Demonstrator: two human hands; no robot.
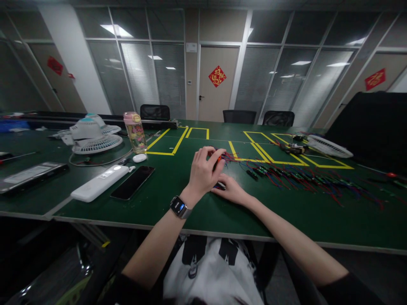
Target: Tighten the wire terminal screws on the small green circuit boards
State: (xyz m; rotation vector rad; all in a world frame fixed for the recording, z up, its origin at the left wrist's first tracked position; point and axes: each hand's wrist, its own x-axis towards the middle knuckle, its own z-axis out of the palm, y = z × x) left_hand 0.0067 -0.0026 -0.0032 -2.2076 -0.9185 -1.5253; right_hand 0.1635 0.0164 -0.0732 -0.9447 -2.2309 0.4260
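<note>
I sat in an office turned workshop: glass partitions (pixel 152 72) behind my green desk (pixel 178 203) strewn with wired parts (pixel 302 176).

Fingers of the left hand (pixel 203 171) hide most of a small orange part (pixel 219 158); the right hand (pixel 231 191) covers a dark flat piece (pixel 220 186), too small to identify.

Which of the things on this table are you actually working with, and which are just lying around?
In use: orange wired part in the left hand; dark piece at the right hand; row of wired parts.
Lying about: phone, power bank, bottle, fan, earbud case.
</note>
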